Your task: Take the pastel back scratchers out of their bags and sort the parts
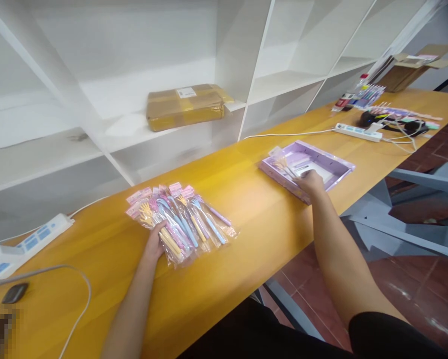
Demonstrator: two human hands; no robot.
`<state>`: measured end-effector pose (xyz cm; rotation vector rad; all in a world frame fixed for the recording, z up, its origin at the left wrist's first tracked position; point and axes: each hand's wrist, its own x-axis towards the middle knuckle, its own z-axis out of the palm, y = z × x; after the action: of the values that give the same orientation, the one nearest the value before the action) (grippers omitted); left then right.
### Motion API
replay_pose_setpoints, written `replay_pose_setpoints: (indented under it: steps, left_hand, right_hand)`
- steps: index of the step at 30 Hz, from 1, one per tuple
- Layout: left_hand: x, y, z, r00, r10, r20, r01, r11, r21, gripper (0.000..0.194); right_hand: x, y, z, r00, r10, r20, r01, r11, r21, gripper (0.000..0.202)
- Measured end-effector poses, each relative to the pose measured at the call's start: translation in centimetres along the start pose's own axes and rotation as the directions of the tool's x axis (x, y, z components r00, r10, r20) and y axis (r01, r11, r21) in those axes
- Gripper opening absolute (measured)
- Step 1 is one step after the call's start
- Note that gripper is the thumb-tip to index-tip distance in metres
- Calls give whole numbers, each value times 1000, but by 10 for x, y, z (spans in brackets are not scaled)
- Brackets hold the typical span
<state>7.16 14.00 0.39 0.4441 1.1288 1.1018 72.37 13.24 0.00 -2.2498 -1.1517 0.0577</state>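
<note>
Short black sleeve [376, 333], 2 bare forearms [338, 249], black lap clothing [242, 334].

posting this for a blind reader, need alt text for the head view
A person's right hand holds a clear packet over a shallow purple tray, while the left hand touches a pile of bagged pastel sticks with hand-shaped ends on a yellow-brown table. Behind, white shelves hold a taped cardboard box.

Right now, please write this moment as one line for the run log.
left hand: touching pile of bagged sticks; right hand: holding bagged piece at purple tray; purple tray: on table
</note>
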Motion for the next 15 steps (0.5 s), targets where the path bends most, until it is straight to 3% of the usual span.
replay_pose_setpoints:
  steps: [3,5,10,15]
  left_hand:
    - [1,0,0,1000,-5,-6,5,1000,-1,32]
    - [1,-1,-1,1000,-8,-3,8,1000,1,32]
    - [2,-2,-3,1000,-6,2,6,1000,9,32]
    - [1,-1,-2,1000,2,4,-2,1000,12,34]
  right_hand:
    - [-4,-4,-2,981,193,-33,-194,981,-15,36]
    - [-6,-7,-3,969,245,-29,-245,969,-12,36]
    - [-5,-10,-6,956,294,-15,-294,956,-24,23]
    - [-5,-11,-8,962,269,53,-268,963,-27,27]
